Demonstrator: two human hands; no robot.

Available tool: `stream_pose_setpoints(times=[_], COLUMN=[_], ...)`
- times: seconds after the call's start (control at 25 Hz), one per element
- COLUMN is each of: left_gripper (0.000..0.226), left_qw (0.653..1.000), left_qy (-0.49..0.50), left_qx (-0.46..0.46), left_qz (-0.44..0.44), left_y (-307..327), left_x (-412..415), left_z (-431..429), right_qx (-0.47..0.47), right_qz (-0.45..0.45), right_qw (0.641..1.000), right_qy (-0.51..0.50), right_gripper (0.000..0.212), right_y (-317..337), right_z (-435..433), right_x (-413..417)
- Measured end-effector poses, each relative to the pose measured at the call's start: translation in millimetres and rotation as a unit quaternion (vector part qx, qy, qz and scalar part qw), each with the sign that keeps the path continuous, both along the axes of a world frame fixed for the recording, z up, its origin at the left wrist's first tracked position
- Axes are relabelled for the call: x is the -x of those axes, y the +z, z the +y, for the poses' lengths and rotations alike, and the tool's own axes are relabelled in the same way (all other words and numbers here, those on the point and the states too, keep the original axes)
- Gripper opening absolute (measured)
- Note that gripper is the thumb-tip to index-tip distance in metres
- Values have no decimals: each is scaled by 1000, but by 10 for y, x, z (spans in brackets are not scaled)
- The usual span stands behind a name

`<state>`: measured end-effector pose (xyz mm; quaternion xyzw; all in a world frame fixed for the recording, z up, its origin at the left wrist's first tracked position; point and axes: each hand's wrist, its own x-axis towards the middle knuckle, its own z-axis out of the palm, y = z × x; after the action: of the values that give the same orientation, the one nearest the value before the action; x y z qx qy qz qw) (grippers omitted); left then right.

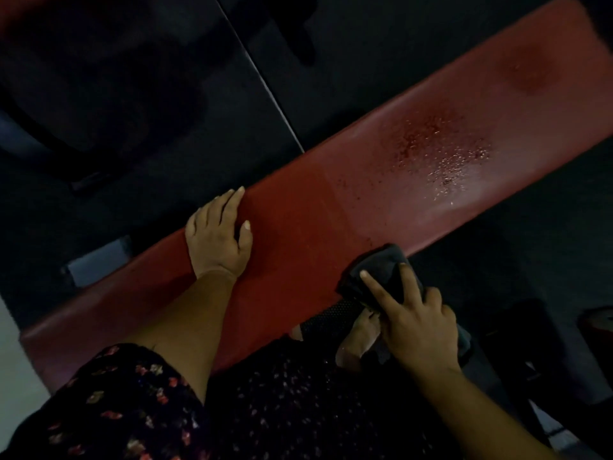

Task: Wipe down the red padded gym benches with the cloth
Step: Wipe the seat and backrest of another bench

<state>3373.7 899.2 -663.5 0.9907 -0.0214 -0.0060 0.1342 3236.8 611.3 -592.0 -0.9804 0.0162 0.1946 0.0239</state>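
The right hand point(419, 322) grips a bunched dark cloth point(381, 270), thumb and curled fingers round it with two fingers laid along its top, at the lower edge of the red padded bench point(315, 227) that crosses the frame diagonally. The left hand point(219, 237) lies spread flat on the pad. Spray droplets point(444, 154) glisten unwiped upper right, so most wiping seems left.
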Motion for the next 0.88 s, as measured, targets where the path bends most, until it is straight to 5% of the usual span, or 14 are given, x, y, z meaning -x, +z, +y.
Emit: stream_pose_setpoints(times=[0.2,0.48,0.72,0.88], left_gripper=[57,57,54,50], left_qw=[1000,999,997,988], left_qy=[-1,-13,-64,-137], left_qx=[1,-20,-41,-38], left_qz=[16,21,-13,-54], left_y=[15,-14,-78,-112], left_x=[-21,-24,10,-2], left_z=[-19,-13,43,77], right_qx=[22,11,-41,-25], right_qz=[40,-12,8,-30], right_qw=[999,999,991,991], right_qy=[-26,28,-131,-124], right_gripper=[74,58,74,84], right_y=[109,63,4,-18], right_z=[188,513,629,292], right_x=[-937,-1998,-2205,-1507])
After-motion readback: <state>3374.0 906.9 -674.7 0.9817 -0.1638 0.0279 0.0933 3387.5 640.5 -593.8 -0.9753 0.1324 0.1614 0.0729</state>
